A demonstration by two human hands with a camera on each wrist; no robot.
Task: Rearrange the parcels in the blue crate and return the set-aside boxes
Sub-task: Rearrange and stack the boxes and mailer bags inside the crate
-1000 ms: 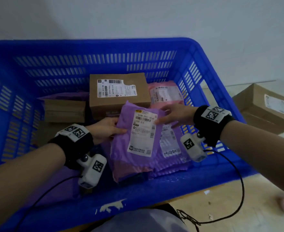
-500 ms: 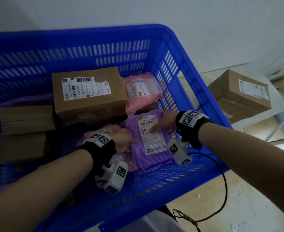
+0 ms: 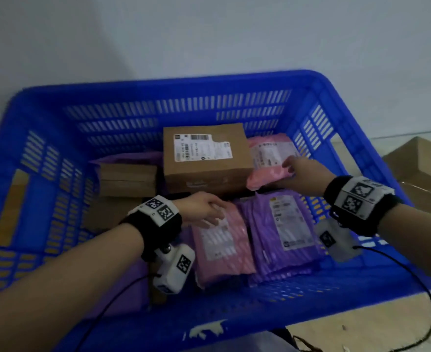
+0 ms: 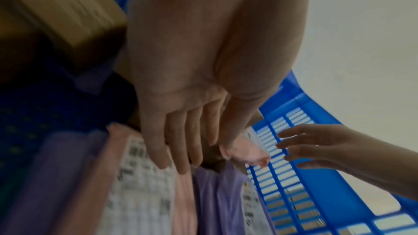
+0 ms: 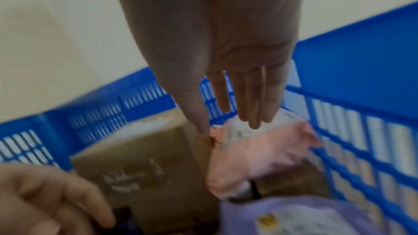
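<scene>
My right hand [image 3: 299,171] reaches over the far right corner of the blue crate [image 3: 143,105], fingers straight and close together, thumb apart; their tips sit at the upper pink mailer [image 3: 267,158], though I cannot tell whether they touch it or hang just above. That mailer lies tilted on something darker, just beside the large cardboard box [image 3: 206,158] with its white label facing up. My left hand [image 3: 204,210] is lower and nearer to me, fingers extended and loosely together, hovering over the top edge of the lower pink mailer [image 3: 222,247]; contact is unclear in the blur. Touching that mailer on its right lies the purple mailer [image 3: 283,232], label up, against the crate's right wall. Left of the large box, flatter cardboard boxes [image 3: 128,181] are stacked with a purple bag behind them. Outside the crate, to the right, another cardboard box [image 3: 423,168] rests on the floor.
</scene>
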